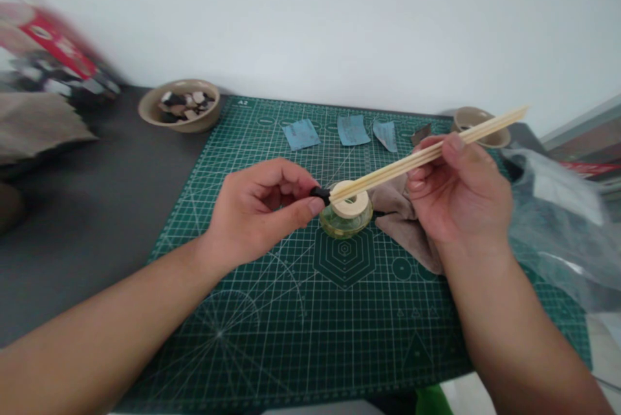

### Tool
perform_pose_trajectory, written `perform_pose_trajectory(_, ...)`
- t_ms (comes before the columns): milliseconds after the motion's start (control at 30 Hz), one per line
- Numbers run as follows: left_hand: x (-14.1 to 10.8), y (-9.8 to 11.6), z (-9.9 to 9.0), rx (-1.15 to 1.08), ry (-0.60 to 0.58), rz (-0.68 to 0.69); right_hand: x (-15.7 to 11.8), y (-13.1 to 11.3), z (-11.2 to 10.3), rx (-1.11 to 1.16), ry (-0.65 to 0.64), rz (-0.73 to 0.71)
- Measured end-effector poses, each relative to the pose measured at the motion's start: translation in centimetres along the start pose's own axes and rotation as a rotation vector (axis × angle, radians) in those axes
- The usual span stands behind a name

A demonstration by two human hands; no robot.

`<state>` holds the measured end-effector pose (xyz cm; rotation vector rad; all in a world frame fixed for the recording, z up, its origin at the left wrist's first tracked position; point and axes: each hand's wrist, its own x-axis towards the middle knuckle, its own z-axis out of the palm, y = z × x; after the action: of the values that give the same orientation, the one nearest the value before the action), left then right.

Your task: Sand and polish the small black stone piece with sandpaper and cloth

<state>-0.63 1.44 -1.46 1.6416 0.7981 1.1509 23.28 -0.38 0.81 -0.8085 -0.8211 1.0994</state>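
Note:
Several thin pale wooden sticks [395,170] slant up to the right, pinched midway in my right hand [466,192]. Between the thumb and fingers of my left hand [266,208] is a small black piece [321,193], which meets the sticks' lower left end. Just beyond and below that end stands a glass bottle [339,226] with yellowish liquid and a pale ring [358,206] on its top. A crumpled brownish cloth [410,237] lies right of the bottle, partly hidden by my right hand.
A green cutting mat [272,363] covers the dark table [145,189]. At its back lie blue packets [301,134]. A bowl of small pieces [208,119] stands back left, another bowl [499,137] back right. Clear plastic [557,221] lies right; brown material [39,124] left.

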Motion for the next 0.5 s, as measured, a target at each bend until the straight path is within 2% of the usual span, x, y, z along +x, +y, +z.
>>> perform_pose_trajectory(200,0.01,0.69,0.23,-0.11,-0.041,-0.104,-0.15,-0.03,0.1,0.01,-0.009,-0.001)
perform_pose_trajectory(500,-0.03,-0.06,-0.33,-0.388,-0.096,-0.17,-0.28,-0.07,0.23,0.026,0.008,-0.021)
